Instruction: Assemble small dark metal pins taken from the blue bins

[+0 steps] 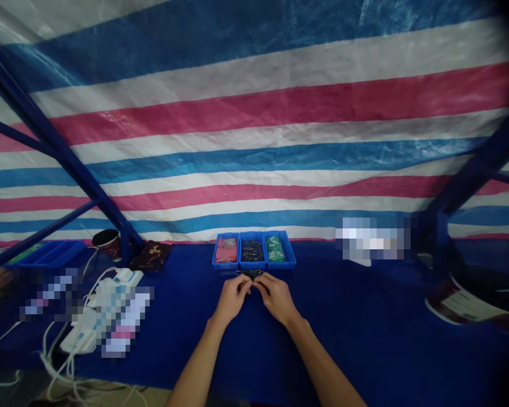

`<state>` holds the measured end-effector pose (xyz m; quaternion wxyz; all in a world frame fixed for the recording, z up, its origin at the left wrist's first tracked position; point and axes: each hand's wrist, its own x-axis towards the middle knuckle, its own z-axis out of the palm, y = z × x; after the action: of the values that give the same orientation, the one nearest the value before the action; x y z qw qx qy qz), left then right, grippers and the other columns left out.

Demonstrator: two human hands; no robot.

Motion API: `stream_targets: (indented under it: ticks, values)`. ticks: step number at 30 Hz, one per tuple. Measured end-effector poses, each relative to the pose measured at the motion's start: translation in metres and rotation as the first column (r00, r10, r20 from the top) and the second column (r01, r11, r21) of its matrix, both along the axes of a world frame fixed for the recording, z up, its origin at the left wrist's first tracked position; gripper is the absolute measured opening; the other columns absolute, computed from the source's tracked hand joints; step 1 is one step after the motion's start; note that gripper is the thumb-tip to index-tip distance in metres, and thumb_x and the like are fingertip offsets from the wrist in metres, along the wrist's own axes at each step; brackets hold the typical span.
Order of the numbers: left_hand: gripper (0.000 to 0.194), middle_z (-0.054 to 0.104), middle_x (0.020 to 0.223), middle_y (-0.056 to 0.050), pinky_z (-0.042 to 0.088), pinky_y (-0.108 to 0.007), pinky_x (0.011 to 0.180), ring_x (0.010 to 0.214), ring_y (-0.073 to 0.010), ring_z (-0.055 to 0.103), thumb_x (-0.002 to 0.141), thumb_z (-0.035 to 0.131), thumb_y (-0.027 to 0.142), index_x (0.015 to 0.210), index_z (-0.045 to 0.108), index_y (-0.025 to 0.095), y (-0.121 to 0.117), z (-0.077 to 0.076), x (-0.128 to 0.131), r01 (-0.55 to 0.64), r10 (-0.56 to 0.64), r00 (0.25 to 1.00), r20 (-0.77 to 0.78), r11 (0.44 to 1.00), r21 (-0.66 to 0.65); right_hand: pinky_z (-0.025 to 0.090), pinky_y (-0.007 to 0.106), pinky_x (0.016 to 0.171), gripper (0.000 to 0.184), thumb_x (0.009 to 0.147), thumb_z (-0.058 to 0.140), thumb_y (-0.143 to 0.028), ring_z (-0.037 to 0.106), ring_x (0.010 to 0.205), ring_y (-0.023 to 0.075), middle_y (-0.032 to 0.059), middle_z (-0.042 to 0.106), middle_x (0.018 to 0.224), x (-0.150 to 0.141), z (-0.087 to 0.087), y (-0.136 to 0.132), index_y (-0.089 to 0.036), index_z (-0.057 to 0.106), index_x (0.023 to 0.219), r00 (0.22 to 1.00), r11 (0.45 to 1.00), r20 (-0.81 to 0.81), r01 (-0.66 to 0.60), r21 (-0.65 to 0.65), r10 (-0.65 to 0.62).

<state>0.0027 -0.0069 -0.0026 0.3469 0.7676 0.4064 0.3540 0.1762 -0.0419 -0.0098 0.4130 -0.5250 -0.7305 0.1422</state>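
Bare forearms (pixel 203 356) reach out, left hand (pixel 232 299) and right hand (pixel 276 298) pinching a small dark part (pixel 250 274) just before the middle blue bin (pixel 253 266), plenty of dark pieces (pixel 253 250) left inside.

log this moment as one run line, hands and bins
left hand | right hand | both pinching small dark parts | behind: blue three-compartment bin, red packets, dark pieces, green packets
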Motion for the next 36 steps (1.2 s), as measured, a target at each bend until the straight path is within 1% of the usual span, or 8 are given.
stream_targets:
  ticks: [2,6,11,17,23,27,32,36]
  values:
    - [0.033,0.063,0.067,0.000,0.040,-0.022,0.064,0.062,-0.0135,0.056,0.098,0.048,0.038,0.078,0.063,0.017,0.0000,0.0008,0.0001,-0.006,0.006,1.000,-0.003,1.000,0.000,0.049,0.028,0.074,0.024,0.102,0.047,-0.027,0.068,0.082,0.0184,0.0033,0.071,0.093,-0.0002,-0.0002,0.0002,-0.027,0.071,0.105,1.000,1.000,-0.005,0.000,0.002,0.000]
    - [0.031,0.062,0.066,0.000,0.040,-0.021,0.062,0.060,-0.0128,0.056,0.098,0.048,0.037,0.081,0.063,0.017,0.0003,0.0008,0.0003,-0.009,0.009,1.000,0.001,1.000,-0.003,0.051,0.028,0.080,0.023,0.100,0.050,-0.026,0.069,0.091,0.0191,0.0035,0.071,0.104,-0.0002,-0.0012,0.0009,-0.028,0.068,0.114,0.999,1.000,-0.048,-0.002,0.006,0.002]
    - [0.028,0.063,0.067,0.000,0.039,-0.020,0.061,0.061,-0.0127,0.056,0.098,0.050,0.035,0.083,0.064,0.017,0.0007,-0.0008,0.0002,-0.006,0.006,1.000,0.004,1.000,-0.017,0.050,0.028,0.078,0.023,0.101,0.047,-0.023,0.068,0.085,0.0182,0.0028,0.070,0.096,0.0007,-0.0017,0.0013,-0.027,0.070,0.104,0.998,1.000,-0.055,-0.001,0.002,0.001]
    - [0.031,0.064,0.067,0.000,0.040,-0.021,0.061,0.061,-0.0133,0.057,0.098,0.050,0.040,0.083,0.065,0.017,0.0005,-0.0010,0.0005,-0.010,0.010,1.000,-0.010,1.000,-0.018,0.049,0.027,0.075,0.022,0.101,0.048,-0.024,0.068,0.082,0.0178,0.0030,0.070,0.095,0.0004,0.0014,-0.0001,-0.026,0.070,0.101,1.000,1.000,-0.028,0.014,0.005,-0.014]
    - [0.030,0.063,0.066,0.000,0.040,-0.021,0.062,0.061,-0.0131,0.057,0.098,0.050,0.038,0.081,0.065,0.017,0.0007,-0.0002,0.0004,-0.006,0.006,1.000,-0.009,1.000,0.004,0.048,0.028,0.073,0.022,0.101,0.047,-0.026,0.068,0.080,0.0182,0.0034,0.070,0.093,-0.0004,0.0003,0.0001,-0.026,0.069,0.100,1.000,1.000,-0.021,0.022,0.003,-0.022]
    - [0.030,0.064,0.066,0.000,0.040,-0.021,0.062,0.061,-0.0131,0.058,0.098,0.049,0.037,0.082,0.064,0.017,0.0006,0.0008,0.0002,-0.004,0.004,1.000,-0.010,1.000,-0.009,0.049,0.027,0.077,0.019,0.100,0.049,-0.023,0.068,0.086,0.0189,0.0030,0.070,0.097,0.0002,0.0004,0.0004,-0.026,0.067,0.106,0.999,1.000,-0.047,0.000,0.008,0.000]
    - [0.027,0.064,0.066,0.000,0.039,-0.021,0.061,0.060,-0.0129,0.057,0.097,0.051,0.034,0.083,0.065,0.017,0.0010,-0.0002,0.0004,-0.011,0.010,1.000,-0.013,1.000,-0.013,0.048,0.027,0.075,0.021,0.101,0.045,-0.021,0.067,0.082,0.0184,0.0030,0.069,0.093,-0.0002,0.0018,0.0004,-0.026,0.066,0.099,0.999,1.000,-0.033,-0.011,-0.004,0.011]
    - [0.027,0.064,0.067,0.000,0.038,-0.021,0.061,0.061,-0.0125,0.056,0.097,0.052,0.034,0.082,0.065,0.016,0.0010,-0.0007,0.0006,-0.011,0.011,1.000,-0.011,1.000,0.003,0.048,0.027,0.075,0.019,0.100,0.046,-0.020,0.067,0.081,0.0180,0.0025,0.068,0.092,-0.0010,0.0021,0.0001,-0.025,0.064,0.097,1.000,1.000,-0.027,0.003,0.002,-0.003]
